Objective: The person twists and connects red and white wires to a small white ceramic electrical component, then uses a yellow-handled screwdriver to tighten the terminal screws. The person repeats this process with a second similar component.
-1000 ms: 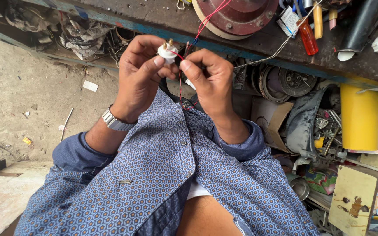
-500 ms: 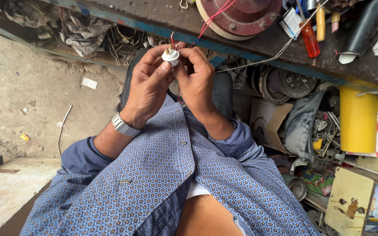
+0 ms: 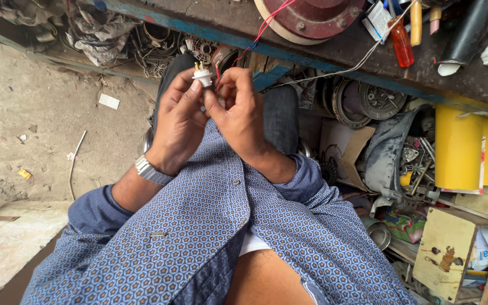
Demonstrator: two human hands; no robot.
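Both hands are sitting a bit lower vs 0.5 s back. We're pinching the white plug [image 3: 202, 76] in left hand [image 3: 177, 121], pins up, so right hand [image 3: 239, 116], fingers curled shut, is feeding the red wire [image 3: 217, 70] into it, just below the bench [image 3: 334, 56]

red motor housing [image 3: 312, 14], yellow roll [image 3: 457, 148], orange screwdriver [image 3: 400, 40]

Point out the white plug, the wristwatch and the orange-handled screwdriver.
white plug [image 3: 203, 77], head view, on its white body.
wristwatch [image 3: 149, 171], head view, on the metal band.
orange-handled screwdriver [image 3: 401, 42], head view, on the handle.
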